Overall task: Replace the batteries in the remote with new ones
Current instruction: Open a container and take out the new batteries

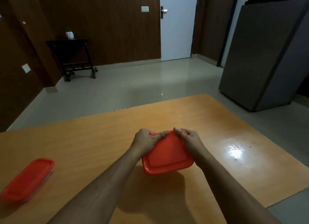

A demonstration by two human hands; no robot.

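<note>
Square red-lidded container (167, 154): held above the wooden table (93, 140) by both hands, near the table's middle, tilted w/ its far edge raised toward the door side. Lid is plain orange-red plastic, rounded corners, raised rim around a flat recessed centre. Body below the lid mostly hidden; contents cannot be seen. Shadow falls on the table directly beneath it.

Left hand (147, 141): clamped on the container's far-left corner, thumb lying flat across the lid's far edge, fingers curled round the side and out of sight.

Right hand (189, 139): clamped on the far-right corner, thumb pressed on the lid edge, fingers wrapped over the rim. Thumbs of both hands nearly meet at the mid far edge.

Second container, long red-lidded box (27, 179): lies flat on the table, well left of the held one, near the table's left edge. Clear base just visible under lid.

No remote or batteries in view.

Bright light reflection on the table surface right of the held container. Grey fridge (260, 56) stands beyond the table's right corner.
</note>
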